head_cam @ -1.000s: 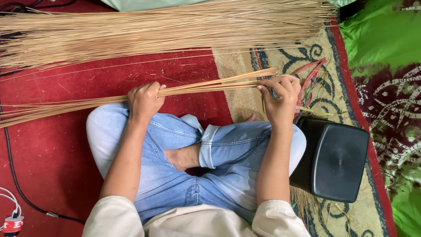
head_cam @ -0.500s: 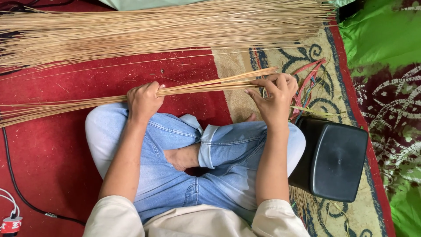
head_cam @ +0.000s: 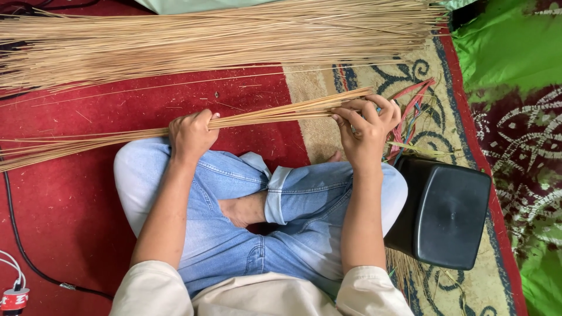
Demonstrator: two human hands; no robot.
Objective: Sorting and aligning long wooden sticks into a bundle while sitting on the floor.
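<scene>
Over lap: left hand (head_cam: 192, 133) fist-gripped round stick bundle (head_cam: 263, 116); right hand (head_cam: 366, 131) fingers pinching bundle's end.

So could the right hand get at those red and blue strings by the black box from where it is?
Probably yes. The right hand grips the end of the stick bundle, and the coloured strings lie on the carpet just beyond its fingers, uncovered. It would likely have to let go of the sticks first.

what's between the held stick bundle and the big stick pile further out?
Head view: bare red carpet with a few stray sticks, between the bundle and the pile.
</scene>
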